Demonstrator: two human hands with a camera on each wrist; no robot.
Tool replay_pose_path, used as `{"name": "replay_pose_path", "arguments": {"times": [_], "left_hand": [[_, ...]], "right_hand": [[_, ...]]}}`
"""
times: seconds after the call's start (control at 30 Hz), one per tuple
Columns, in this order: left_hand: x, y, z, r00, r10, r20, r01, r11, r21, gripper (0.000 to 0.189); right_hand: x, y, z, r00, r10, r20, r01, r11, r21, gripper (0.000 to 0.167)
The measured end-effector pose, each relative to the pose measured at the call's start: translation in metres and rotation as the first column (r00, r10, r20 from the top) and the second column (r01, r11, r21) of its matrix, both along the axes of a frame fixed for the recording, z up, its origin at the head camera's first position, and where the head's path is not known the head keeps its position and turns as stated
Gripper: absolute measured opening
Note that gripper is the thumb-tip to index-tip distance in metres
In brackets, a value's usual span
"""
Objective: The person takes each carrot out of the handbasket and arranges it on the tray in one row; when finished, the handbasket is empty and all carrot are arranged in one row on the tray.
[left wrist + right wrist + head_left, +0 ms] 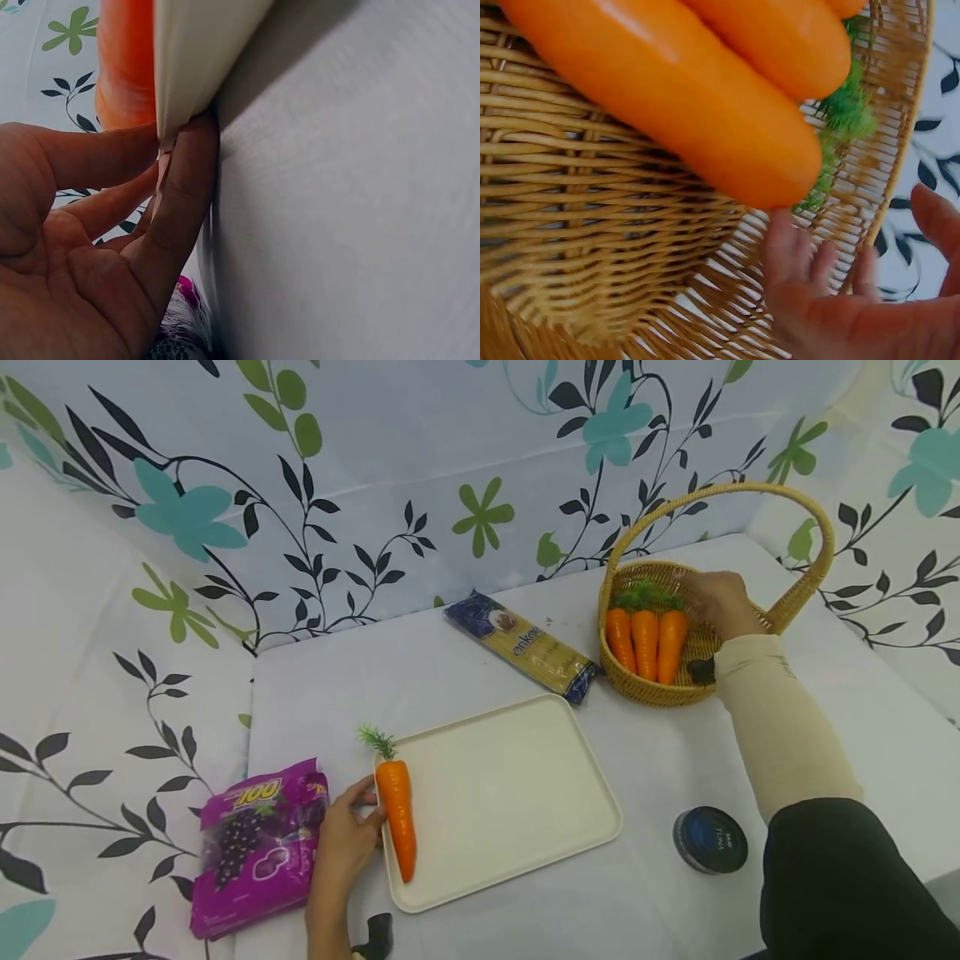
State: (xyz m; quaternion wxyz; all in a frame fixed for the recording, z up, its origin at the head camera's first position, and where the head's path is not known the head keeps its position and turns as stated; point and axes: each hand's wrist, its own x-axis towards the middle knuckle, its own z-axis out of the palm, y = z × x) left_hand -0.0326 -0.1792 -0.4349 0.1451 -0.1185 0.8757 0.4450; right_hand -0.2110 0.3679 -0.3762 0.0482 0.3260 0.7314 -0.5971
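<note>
My left hand [351, 837] pinches the left edge of a cream tray [510, 793]; in the left wrist view a finger lies beneath the tray's rim [187, 67]. On the tray, along that edge, lies an orange carrot [397, 814] with a green top. Inside the wicker basket [660, 695], at the back right, several carrots [645, 643] lie side by side. My right hand [716, 602] reaches in under the basket's handle. Seen from the right wrist, its fingers [780, 247] are spread loosely, fingertips right at the leafy end of the nearest carrot [705, 112].
A blue and gold packet [525, 647] lies between the tray and the basket. The purple grape-print bag [258, 847] is left of my left hand. A round dark tuna can [710, 840] sits right of the tray. Patterned cloth [390, 485] hangs behind the table.
</note>
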Motion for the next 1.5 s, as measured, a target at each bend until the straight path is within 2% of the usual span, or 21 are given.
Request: {"name": "replay_pose_path", "arguments": {"times": [0.1,0.17,0.27,0.33,0.4,0.5,0.57,0.67,0.8,1.0,1.27,1.37,1.5], "left_hand": [[0.0,0.0,0.0,1.0,-0.001,0.001,0.001,1.0,0.003,0.051],[0.0,-0.001,0.001,1.0,-0.004,0.003,0.004,1.0,0.005,0.051],[0.0,-0.001,0.002,1.0,-0.006,0.003,0.006,1.0,0.009,0.052],[0.0,-0.001,0.002,1.0,-0.004,0.0,0.004,1.0,0.01,0.052],[-0.001,-0.002,0.002,1.0,-0.003,-0.003,0.003,1.0,0.012,0.052],[-0.001,-0.002,0.0,1.0,0.0,-0.007,0.0,1.0,0.015,0.052],[0.0,-0.002,0.0,1.0,-0.001,-0.008,0.001,1.0,0.014,0.051],[0.0,-0.001,-0.001,1.0,-0.002,-0.006,0.002,1.0,0.016,0.051],[0.001,-0.001,-0.001,1.0,0.003,-0.003,-0.003,1.0,0.019,0.051],[0.0,-0.002,0.001,1.0,-0.003,-0.01,0.003,1.0,0.017,0.052],[0.0,-0.004,0.002,1.0,-0.018,-0.013,0.018,1.0,0.012,0.052],[-0.001,-0.004,0.003,1.0,-0.022,-0.009,0.022,1.0,0.011,0.052],[-0.001,-0.003,0.002,1.0,-0.023,-0.003,0.023,1.0,0.014,0.051]], "right_hand": [[0.011,0.007,0.0,0.996,0.029,0.088,-0.019,0.994,-0.109,0.083],[0.015,0.009,0.0,0.991,0.044,0.127,-0.018,0.979,-0.201,0.09],[0.017,0.009,0.0,0.979,0.129,0.158,-0.085,0.963,-0.256,0.097],[0.016,0.007,0.001,0.969,0.182,0.164,-0.134,0.954,-0.267,0.094],[0.015,0.006,0.001,0.953,0.251,0.172,-0.199,0.942,-0.27,0.08],[0.012,0.002,-0.001,0.93,0.294,0.218,-0.244,0.942,-0.229,0.062],[0.011,0.001,-0.003,0.916,0.313,0.253,-0.263,0.941,-0.212,0.059],[0.011,-0.002,-0.004,0.907,0.306,0.289,-0.259,0.947,-0.189,0.069],[0.013,0.0,-0.004,0.907,0.323,0.271,-0.273,0.94,-0.206,0.065],[0.015,0.007,0.003,0.915,0.341,0.214,-0.298,0.931,-0.21,0.04],[0.028,0.015,0.023,0.928,0.351,0.129,-0.332,0.932,-0.146,0.04],[0.039,0.015,0.032,0.936,0.345,0.07,-0.338,0.936,-0.101,0.054],[0.058,0.007,0.043,0.935,0.355,0.016,-0.354,0.934,-0.041,0.086]]}}
